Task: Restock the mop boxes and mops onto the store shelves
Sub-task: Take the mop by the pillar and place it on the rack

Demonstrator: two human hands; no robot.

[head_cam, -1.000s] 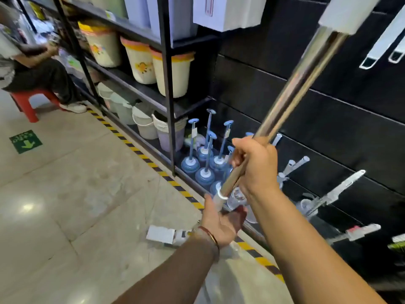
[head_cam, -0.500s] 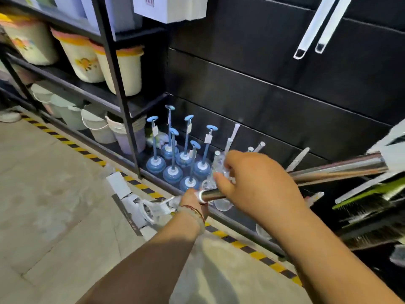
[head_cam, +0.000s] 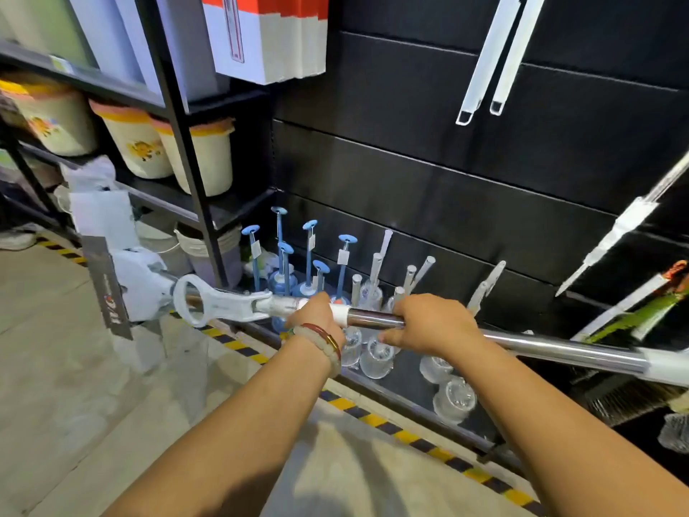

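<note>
— Black wall panels [head_cam: 428,173] back the aisle; at left, a rack [head_cam: 179,143] of buckets [head_cam: 205,158]. Why is the mop [head_cam: 376,318] level?

— Likely to swing it without striking anything. Its head [head_cam: 138,281] hangs out left over the floor [head_cam: 56,386], near the rack post. The left hand [head_cam: 315,317] wraps the white collar, the right hand [head_cam: 428,324] grips the steel pole.

— Room?

— Tight: plungers [head_cam: 309,255] stand just behind, brushes [head_cam: 634,322] crowd the right. The floor side looks freer.

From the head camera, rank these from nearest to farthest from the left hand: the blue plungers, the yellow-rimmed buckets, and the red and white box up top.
From the left hand:
1. Blue plungers, just behind it on the floor shelf.
2. Yellow-rimmed buckets, up left on the rack.
3. Red and white box, top shelf, highest.
</note>
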